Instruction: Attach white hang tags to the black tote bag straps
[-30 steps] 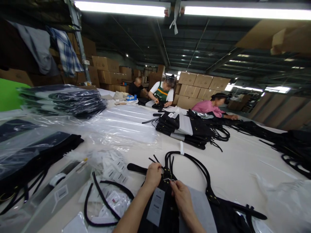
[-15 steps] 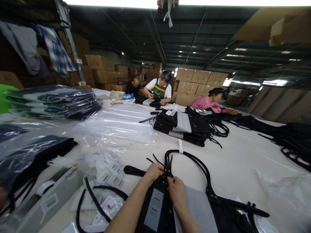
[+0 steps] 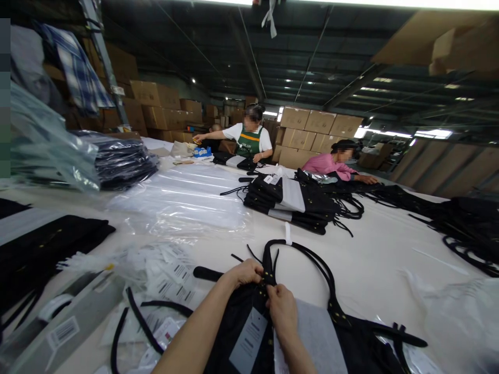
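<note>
A black bag with gold studs and thin looped handles lies in front of me. My left hand is closed on the bag's top, at the studded base of a handle. Just right of it, my right hand pinches the same spot from below. What lies between my fingertips is partly hidden. A grey printed hang tag rests on the bag, left of my right wrist. Pale wrapping paper covers the bag's middle. A white band goes round the top of the handles.
Left of me are a grey box with a barcode label, packets of labels and loose black straps. Clear plastic sleeves and stacked black bags lie farther off. Co-workers stand across the table.
My hands stay at the handle base with little movement. At left, a clear plastic sleeve has been lifted off a black bag. The co-worker in the green apron has stretched an arm leftward.
</note>
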The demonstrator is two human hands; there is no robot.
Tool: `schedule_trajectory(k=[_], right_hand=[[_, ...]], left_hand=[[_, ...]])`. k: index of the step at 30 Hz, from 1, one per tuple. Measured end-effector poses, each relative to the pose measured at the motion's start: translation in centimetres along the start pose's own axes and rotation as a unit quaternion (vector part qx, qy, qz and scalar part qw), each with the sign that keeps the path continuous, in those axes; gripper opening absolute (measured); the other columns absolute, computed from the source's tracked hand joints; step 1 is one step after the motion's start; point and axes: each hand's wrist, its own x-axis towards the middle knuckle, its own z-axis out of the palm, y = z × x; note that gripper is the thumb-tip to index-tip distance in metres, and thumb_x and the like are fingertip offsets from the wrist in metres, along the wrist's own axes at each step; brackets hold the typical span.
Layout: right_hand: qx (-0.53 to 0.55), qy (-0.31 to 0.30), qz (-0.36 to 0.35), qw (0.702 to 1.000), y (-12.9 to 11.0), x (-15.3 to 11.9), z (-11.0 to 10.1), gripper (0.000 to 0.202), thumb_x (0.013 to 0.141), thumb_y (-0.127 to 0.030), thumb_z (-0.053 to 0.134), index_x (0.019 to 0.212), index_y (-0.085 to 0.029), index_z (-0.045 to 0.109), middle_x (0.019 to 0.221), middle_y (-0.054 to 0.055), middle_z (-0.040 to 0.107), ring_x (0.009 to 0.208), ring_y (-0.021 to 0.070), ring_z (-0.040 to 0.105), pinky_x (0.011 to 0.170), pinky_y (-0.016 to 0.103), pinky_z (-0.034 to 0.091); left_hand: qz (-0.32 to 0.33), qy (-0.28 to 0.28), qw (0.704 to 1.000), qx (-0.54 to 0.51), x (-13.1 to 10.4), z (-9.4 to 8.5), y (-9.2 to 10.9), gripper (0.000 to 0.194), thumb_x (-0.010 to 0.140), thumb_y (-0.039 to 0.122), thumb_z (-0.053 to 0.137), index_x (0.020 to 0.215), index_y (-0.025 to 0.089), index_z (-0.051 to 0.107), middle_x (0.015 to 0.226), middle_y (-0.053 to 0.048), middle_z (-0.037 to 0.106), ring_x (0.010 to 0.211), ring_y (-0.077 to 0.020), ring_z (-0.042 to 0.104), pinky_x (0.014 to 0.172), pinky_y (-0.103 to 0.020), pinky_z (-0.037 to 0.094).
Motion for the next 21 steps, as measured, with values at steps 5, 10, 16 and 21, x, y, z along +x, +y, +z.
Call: schedule_trajectory(k=[5,10,16,21], right_hand=[[0.024,-0.003,-0.009,1.0,0.11,0.04,-0.11,0.028,0.08,-0.031,0.04,0.054,-0.021,0.046,0.049,0.0,0.058,0.05,0.014,0.054,0.049,0.024,0.033],[0.062,-0.017,-0.018,0.998,0.45,0.25,0.04,0.03,0.08,-0.031,0.038,0.052,-0.021,0.044,0.046,-0.001,0.056,0.043,0.0119,0.051,0.045,0.023,0.033],[0.114,-0.038,-0.012,0.993,0.74,0.44,0.04,0.027,0.08,-0.03,0.039,0.054,-0.02,0.044,0.042,-0.004,0.052,0.035,0.0085,0.045,0.038,0.02,0.032],[0.145,-0.068,0.0,0.987,0.77,0.45,0.03,0.025,0.081,-0.03,0.037,0.059,-0.019,0.043,0.047,-0.003,0.055,0.034,0.0073,0.045,0.035,0.018,0.031]], left_hand=[[-0.021,-0.024,0.999,0.021,0.33,-0.12,0.29,0.026,0.047,0.006,0.048,0.06,0.015,0.068,0.049,0.006,0.055,0.05,-0.0079,0.043,0.055,-0.02,0.035],[-0.028,-0.025,0.999,0.038,0.61,-0.09,0.44,0.021,0.047,0.007,0.052,0.057,0.016,0.068,0.046,0.006,0.053,0.048,-0.0086,0.041,0.052,-0.021,0.034],[-0.002,-0.008,0.999,0.044,0.38,0.19,0.13,0.016,0.051,0.01,0.053,0.06,0.014,0.066,0.048,0.006,0.052,0.05,-0.009,0.043,0.053,-0.021,0.034],[0.009,0.033,0.997,0.072,-0.06,0.81,0.14,0.015,0.053,0.011,0.05,0.063,0.012,0.062,0.052,0.005,0.051,0.052,-0.0098,0.044,0.055,-0.021,0.036]])
